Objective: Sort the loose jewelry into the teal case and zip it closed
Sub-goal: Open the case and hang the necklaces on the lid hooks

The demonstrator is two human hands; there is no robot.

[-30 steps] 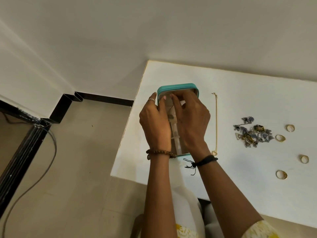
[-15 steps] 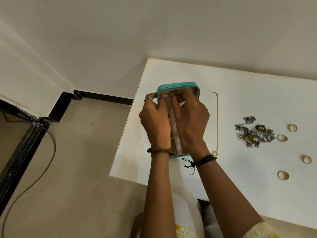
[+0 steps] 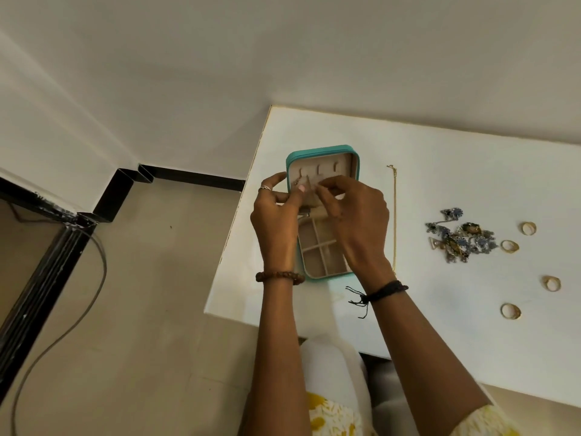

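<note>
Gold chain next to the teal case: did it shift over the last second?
No. The gold chain lies in the same straight line right of the teal case, same gap to the earring pile. Only the camera drifted slightly.

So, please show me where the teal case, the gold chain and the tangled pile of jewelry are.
teal case (image 3: 320, 150): head view, far rim of the open lid.
gold chain (image 3: 394, 215): head view, middle of its straight length.
tangled pile of jewelry (image 3: 460, 239): head view, centre of the heap.
</note>
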